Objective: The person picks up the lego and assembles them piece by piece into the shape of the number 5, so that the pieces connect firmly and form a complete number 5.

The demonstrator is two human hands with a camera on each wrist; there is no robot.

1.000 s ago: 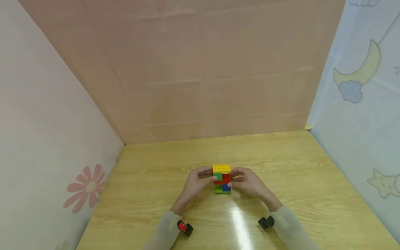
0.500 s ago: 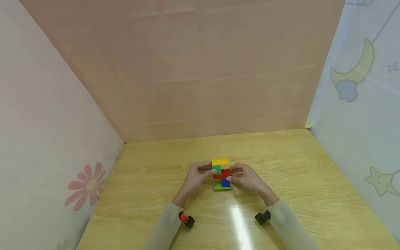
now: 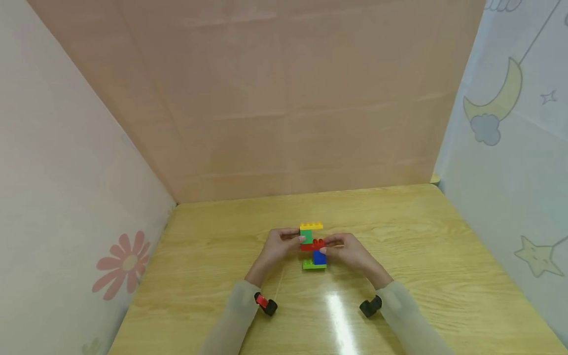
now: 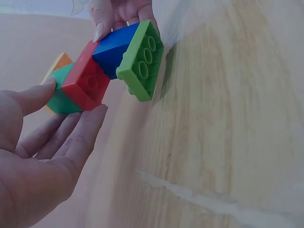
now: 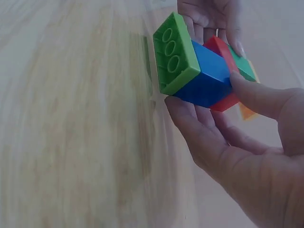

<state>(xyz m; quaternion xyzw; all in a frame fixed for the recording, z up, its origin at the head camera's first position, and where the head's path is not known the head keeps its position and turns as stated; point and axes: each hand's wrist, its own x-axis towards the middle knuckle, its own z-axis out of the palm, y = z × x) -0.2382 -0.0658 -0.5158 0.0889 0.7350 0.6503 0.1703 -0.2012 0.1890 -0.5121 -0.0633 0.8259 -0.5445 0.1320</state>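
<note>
Both hands hold one stack of toy building bricks in the middle of the head view. From top to bottom it has a yellow plate (image 3: 311, 226), a green brick (image 3: 307, 234), a red plate (image 3: 307, 247), a blue brick (image 3: 319, 258) and a lime green plate (image 3: 314, 266). The left hand (image 3: 277, 250) pinches the green brick, thumb in front and fingers behind. From the other side, the right hand (image 3: 353, 254) pinches the blue brick (image 5: 205, 78) near the red plate. The lime plate's hollow underside (image 4: 143, 64) shows in both wrist views, raised off the table.
The wood-grained table (image 3: 213, 256) spreads around the hands, with a bright glare streak in front. A brownish-pink sheet (image 3: 284, 98) rises behind it. Pale printed sheets stand at the left (image 3: 66, 172) and right (image 3: 510, 197). Black wrist devices (image 3: 266, 303) sit at both cuffs.
Both hands have raised the brick stack slightly and tipped it, so the yellow plate's top now shows nearly edge-on. The view has shifted slightly. The pinch grips look the same.
</note>
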